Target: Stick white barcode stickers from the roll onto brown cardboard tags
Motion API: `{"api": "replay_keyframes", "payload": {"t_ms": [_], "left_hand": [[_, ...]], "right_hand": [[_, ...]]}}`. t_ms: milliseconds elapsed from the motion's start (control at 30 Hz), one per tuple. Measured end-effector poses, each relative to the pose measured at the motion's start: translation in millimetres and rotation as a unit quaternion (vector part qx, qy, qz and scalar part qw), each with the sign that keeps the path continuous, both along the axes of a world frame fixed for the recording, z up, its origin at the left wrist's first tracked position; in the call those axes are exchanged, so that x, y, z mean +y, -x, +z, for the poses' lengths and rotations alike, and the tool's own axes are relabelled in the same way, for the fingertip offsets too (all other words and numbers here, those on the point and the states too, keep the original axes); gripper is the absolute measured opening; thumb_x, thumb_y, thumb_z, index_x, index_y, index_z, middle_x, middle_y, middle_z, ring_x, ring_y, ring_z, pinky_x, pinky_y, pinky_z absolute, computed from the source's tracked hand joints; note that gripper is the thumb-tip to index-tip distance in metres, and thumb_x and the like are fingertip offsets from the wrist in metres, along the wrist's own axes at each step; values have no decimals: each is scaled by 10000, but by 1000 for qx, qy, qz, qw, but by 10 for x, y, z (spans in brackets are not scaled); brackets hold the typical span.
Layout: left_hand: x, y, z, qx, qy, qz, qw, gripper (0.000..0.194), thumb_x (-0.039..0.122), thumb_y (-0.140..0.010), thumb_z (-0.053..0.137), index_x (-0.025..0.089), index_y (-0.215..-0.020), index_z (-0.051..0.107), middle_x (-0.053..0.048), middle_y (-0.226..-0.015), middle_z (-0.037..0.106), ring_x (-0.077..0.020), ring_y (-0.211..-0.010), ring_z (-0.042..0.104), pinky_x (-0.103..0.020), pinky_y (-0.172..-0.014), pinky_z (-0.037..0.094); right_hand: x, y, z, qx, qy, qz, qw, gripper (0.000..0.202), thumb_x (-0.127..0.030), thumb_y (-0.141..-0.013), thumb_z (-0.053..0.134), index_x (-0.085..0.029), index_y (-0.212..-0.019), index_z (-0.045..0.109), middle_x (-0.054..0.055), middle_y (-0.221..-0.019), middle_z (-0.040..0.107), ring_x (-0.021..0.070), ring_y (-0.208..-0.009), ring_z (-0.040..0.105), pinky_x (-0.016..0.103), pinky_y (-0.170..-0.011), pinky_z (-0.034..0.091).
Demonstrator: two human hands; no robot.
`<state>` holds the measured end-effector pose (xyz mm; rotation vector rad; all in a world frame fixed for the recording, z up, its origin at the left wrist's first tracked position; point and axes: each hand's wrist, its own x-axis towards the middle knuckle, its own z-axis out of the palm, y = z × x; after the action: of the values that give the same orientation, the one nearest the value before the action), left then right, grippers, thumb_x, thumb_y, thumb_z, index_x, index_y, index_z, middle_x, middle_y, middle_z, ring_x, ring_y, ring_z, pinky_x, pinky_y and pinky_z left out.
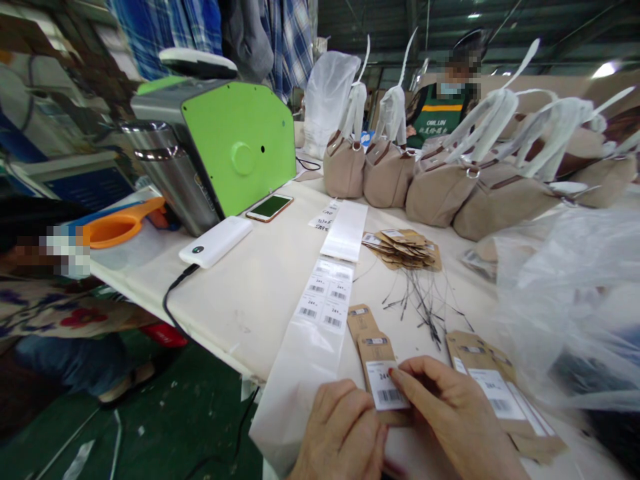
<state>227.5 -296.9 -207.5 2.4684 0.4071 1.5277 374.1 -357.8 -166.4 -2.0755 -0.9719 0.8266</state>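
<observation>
A brown paper hang tag (378, 353) lies near the table's front edge, with a white barcode price sticker (386, 393) on it. My right hand (453, 417) is closed at the tag's right side, its thumb on the sticker. Curled at the lower left edge of the same tag is my left hand (340, 430); its fingertips are partly hidden. Another brown tag (361, 320) shows just beyond. A strip of printed price labels (327, 293) runs along the left of the tags. Right of my right hand lies a pile of stickered tags (493, 390).
More tags (405, 248) with black strings lie farther back. Beige handbags (435, 193) line the rear, plastic wrapping (575, 300) the right. A green machine (240, 147), steel flask (173, 177), phone (270, 208), power bank (216, 240) and orange tape dispenser (117, 225) stand left. A co-worker (440, 110) is behind.
</observation>
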Motion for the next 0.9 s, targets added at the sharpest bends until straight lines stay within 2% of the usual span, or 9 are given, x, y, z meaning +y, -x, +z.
{"api": "replay_keyframes", "payload": {"t_ms": [300, 467, 567, 700, 900], "left_hand": [[-3, 19, -19, 16, 0, 11, 1000, 68, 52, -730, 557, 106, -749, 593, -63, -725, 600, -149, -732, 553, -259, -647, 525], [-12, 73, -82, 74, -21, 37, 996, 99, 80, -727, 573, 132, -804, 608, -112, -1018, 653, -191, -888, 580, -297, -739, 527], [-8, 86, -100, 98, -34, 37, 994, 124, 90, -729, 567, 141, -833, 612, -82, -1003, 681, -192, -866, 585, -304, -722, 521], [-4, 88, -95, 111, -35, 35, 993, 133, 93, -725, 552, 140, -836, 609, -77, -1021, 682, -203, -878, 578, -315, -715, 512], [-3, 77, -61, 109, -36, 38, 993, 117, 97, -740, 544, 145, -824, 609, -71, -995, 690, -197, -860, 586, -305, -715, 505]], "right_hand": [[-31, 4, -8, -45, -4, 1, 999, 339, -523, -757, 489, -222, -665, 615, -26, -588, 592, 132, -557, 527, 214, -513, 397], [0, 61, 64, -44, -14, -13, 999, 323, -501, -753, 495, -223, -644, 617, -31, -564, 587, 125, -535, 524, 211, -505, 393], [18, 109, 103, -52, -37, -39, 997, 291, -461, -755, 496, -226, -626, 607, -35, -553, 581, 125, -533, 520, 214, -511, 390], [25, 139, 101, -82, -43, -34, 995, 248, -421, -754, 508, -231, -622, 598, -26, -548, 602, 135, -519, 537, 226, -506, 397], [73, 124, 127, -135, 20, -1, 991, 177, -350, -761, 499, -238, -638, 561, -26, -561, 627, 144, -529, 573, 249, -529, 386]]}}
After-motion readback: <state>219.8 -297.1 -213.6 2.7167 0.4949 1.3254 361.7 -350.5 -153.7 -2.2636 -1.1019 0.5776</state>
